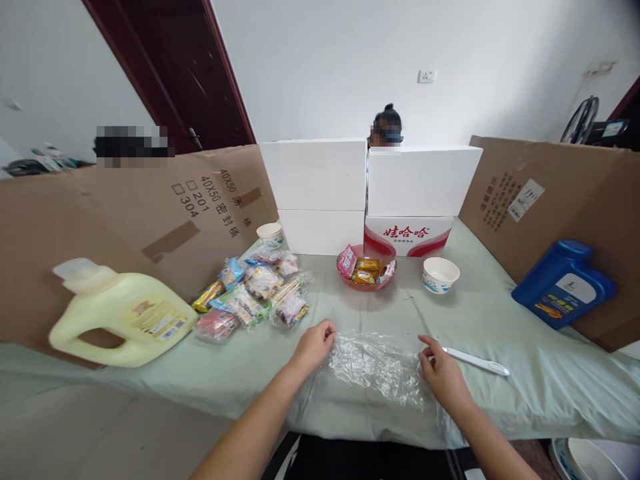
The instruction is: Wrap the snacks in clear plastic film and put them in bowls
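- Bare forearms (250,427) reach in from the near edge across a worktop (540,383) covered in pale green cloth.
- Crinkled clear plastic sheet (377,370) lies at the near middle of the worktop, between the two hands.
- Left hand (316,343): curled, its fingertips pinched together on the sheet's far left corner.
- Right hand (443,370): half-curled at the sheet's right edge, with a narrow gap between thumb and forefinger; whether it grips the plastic, I cannot tell.
- Slim white tool (477,362) lies just right of the right hand.
- Left side: a pile of wrapped snack packets (255,287), with a pale yellow jug (150,317) farther left.
- Far middle: a reddish bowl (367,287) of wrapped snacks; right of it, a white paper bowl (439,285).
- Far right: a blue bottle (563,287) before a cardboard panel (575,200).
- Beyond the bowls: stacked white boxes (320,177).
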A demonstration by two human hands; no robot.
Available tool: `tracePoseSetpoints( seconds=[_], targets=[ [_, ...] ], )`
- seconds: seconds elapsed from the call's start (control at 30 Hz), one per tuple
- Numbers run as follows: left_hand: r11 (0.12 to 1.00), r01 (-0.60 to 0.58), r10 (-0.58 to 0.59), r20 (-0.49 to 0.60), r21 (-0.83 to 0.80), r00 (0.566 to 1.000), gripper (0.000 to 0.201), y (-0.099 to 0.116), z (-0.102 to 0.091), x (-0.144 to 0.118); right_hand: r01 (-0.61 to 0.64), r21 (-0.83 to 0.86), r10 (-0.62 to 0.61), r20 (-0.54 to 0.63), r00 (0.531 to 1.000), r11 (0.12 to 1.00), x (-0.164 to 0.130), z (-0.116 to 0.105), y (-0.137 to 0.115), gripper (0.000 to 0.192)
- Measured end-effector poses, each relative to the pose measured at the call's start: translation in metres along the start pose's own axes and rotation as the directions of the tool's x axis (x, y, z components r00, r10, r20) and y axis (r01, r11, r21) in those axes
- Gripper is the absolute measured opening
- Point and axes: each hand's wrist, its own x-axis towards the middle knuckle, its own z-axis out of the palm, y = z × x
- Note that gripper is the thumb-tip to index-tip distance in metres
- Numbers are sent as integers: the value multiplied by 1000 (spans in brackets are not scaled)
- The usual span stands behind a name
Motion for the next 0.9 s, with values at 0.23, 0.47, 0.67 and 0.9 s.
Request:
tracePoseSetpoints(
  seconds=[0.23, 0.47, 0.67, 0.9],
  targets=[
    [988, -6, 0, 36, 155, 999, 7, 3, 14, 2, 12, -191, -11, 3, 1000, 981, -37, -9, 11, 46],
    [937, -46, 31, 49, 347, 998, 8, 7, 22, 4, 14, -378, -24, -21, 1000, 926, -45, -1, 17, 40],
    [881, -104, 91, 50, 462, 995, 19, 6, 31, -5, 106, -391, -121, -13, 993, 914, -44, -2, 13, 41],
    [823, -143, 141, 47, 550, 989, 24, 4, 39, -8, 233, -359, -262, -33, 965, 904, -38, -3, 16, 37]
  ],
)
